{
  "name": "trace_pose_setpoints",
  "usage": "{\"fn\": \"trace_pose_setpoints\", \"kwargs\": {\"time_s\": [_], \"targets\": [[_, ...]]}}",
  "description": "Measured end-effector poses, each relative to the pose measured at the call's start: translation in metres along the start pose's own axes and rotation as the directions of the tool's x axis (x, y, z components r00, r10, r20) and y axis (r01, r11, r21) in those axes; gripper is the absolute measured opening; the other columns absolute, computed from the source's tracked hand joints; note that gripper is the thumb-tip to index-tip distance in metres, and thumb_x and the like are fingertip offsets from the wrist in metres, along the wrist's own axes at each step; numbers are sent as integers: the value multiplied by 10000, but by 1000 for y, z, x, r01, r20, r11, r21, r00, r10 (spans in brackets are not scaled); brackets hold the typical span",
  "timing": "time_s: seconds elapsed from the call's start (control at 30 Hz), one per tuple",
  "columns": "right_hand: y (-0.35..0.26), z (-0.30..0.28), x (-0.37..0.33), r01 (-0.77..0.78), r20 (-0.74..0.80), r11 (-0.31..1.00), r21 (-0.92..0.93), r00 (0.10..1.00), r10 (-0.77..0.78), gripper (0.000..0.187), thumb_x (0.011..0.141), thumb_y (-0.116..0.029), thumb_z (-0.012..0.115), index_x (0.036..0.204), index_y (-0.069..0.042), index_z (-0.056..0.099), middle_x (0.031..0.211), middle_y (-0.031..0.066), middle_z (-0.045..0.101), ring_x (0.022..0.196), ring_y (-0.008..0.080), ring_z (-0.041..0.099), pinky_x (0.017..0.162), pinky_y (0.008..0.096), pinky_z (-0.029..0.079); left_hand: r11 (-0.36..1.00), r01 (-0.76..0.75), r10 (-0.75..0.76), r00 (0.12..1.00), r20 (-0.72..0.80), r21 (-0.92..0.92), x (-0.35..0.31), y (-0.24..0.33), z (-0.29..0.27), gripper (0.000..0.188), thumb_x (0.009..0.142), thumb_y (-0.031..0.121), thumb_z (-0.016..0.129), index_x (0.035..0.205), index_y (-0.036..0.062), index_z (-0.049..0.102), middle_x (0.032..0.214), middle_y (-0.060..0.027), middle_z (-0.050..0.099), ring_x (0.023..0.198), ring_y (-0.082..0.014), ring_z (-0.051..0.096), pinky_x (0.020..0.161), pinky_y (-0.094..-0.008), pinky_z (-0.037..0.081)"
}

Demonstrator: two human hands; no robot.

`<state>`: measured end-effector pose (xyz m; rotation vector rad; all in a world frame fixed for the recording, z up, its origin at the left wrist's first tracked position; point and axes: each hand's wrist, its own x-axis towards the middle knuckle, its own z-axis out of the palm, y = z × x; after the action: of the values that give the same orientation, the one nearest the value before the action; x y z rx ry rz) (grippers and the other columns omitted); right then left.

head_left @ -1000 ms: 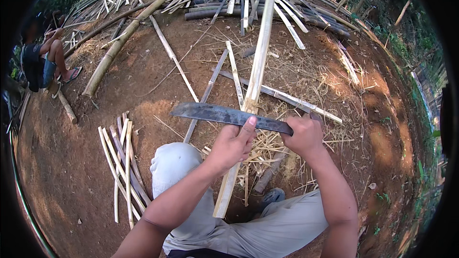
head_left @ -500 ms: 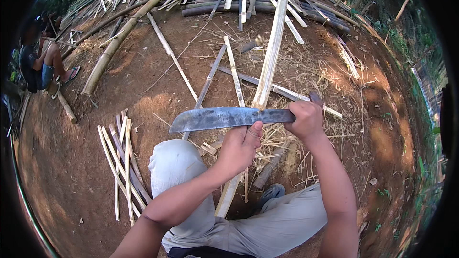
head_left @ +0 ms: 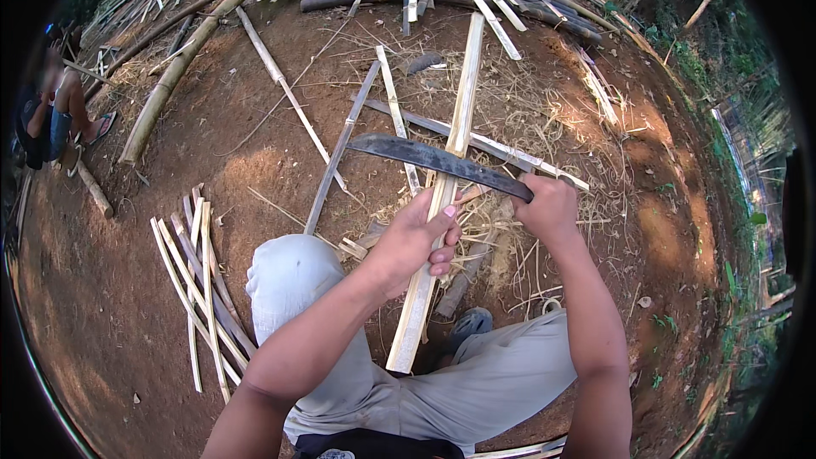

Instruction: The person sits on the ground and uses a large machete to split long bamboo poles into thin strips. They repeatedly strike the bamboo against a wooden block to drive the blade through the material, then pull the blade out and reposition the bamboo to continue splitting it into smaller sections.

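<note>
My left hand (head_left: pixel 420 240) is wrapped round a long split bamboo slat (head_left: pixel 466 89), its pale inner face turned up. The slat's near end rests between my legs, and its far end points away from me. In my right hand (head_left: pixel 548 206) is the handle of a machete (head_left: pixel 412 154). The dark blade lies across the slat, just beyond my left hand, its tip toward the left. Whether its edge bites into the bamboo I cannot tell.
Thin bamboo strips (head_left: pixel 206 280) lie bundled beside my left knee. Pale shavings (head_left: pixel 544 123) litter the brown soil ahead. A thick bamboo pole (head_left: pixel 174 85) slants at the left, near a seated person (head_left: pixel 51 110). More slats and poles (head_left: pixel 340 2) are heaped at the back.
The machete has moved from above my left hand to farther along the slat, its blade now tilted. My left fingers have closed more fully round the slat. The view has shifted slightly.
</note>
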<state>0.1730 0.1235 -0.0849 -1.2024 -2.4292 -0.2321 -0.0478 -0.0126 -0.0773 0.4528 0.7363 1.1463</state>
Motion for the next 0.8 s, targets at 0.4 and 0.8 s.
{"fn": "trace_pose_setpoints", "kwargs": {"time_s": [0.4, 0.8], "targets": [[-38, 5, -25, -232, 535, 972, -38, 817, 216, 193, 806, -267, 687, 822, -80, 732, 744, 188, 692, 709, 364, 694, 698, 459, 570, 990, 142, -143, 983, -119, -20, -10, 7, -23, 244, 971, 41, 474, 1202, -26, 431, 852, -65, 523, 521, -78, 435, 436, -231, 403], [-101, -5, -109, -382, 634, 865, 325, 767, 100, 199, 817, -204, 679, 851, -9, 691, 614, 231, 617, 623, 417, 649, 642, 498, 532, 908, 323, -309, 946, -96, 265, -80, 26, -64, 292, 982, 167, 458, 1141, -77, 477, 770, -197, 638, 503, -227, 621, 432, -333, 529]]}}
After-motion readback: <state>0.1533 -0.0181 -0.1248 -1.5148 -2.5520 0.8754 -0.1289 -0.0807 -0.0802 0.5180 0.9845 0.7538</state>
